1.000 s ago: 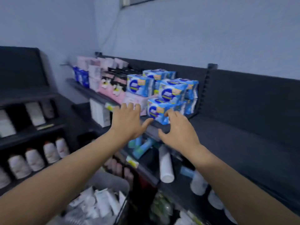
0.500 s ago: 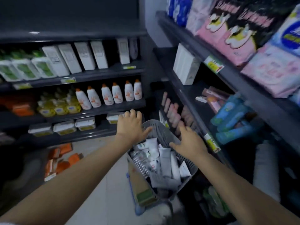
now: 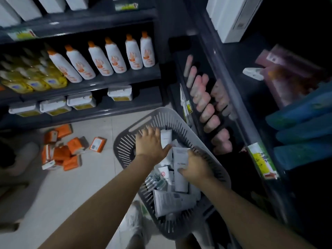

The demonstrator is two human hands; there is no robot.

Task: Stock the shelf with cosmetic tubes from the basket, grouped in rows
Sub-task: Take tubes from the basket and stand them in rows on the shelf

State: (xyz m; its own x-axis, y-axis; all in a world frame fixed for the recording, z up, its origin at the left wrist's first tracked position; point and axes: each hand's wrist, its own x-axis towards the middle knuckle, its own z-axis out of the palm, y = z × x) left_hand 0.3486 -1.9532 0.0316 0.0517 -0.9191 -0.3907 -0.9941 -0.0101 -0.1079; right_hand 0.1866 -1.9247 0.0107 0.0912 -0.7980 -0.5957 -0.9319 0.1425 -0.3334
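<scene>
**Two hands down in the basket**

Both hands are inside the grey slatted basket (image 3: 125, 141). The right hand (image 3: 196, 165) grips a long white tube (image 3: 180, 178), thumb across its face and fingers curled over its far edge. The left hand (image 3: 151, 144) lies released – fingers straight and spread on the pile, thumb against a second white tube (image 3: 165, 139) at its 1 o'clock.

More cosmetic tubes (image 3: 170, 200) lie jumbled under both wrists, toward 6 o'clock.

At 3 o'clock from the basket the dark shelf (image 3: 230, 97) runs close beside its rim. Pink tubes (image 3: 206, 105) already fill a row there, with blue tubes (image 3: 301, 123) one level higher and a yellow-green price label (image 3: 262, 160) on the edge.

At 10 o'clock stand white bottles with orange caps (image 3: 107, 56), yellow packs (image 3: 36, 81) beside them and white tubs (image 3: 80, 103) below. Orange packets (image 3: 66, 150) lie scattered on the pale floor (image 3: 71, 194) at 9 o'clock – well apart from the basket.
</scene>
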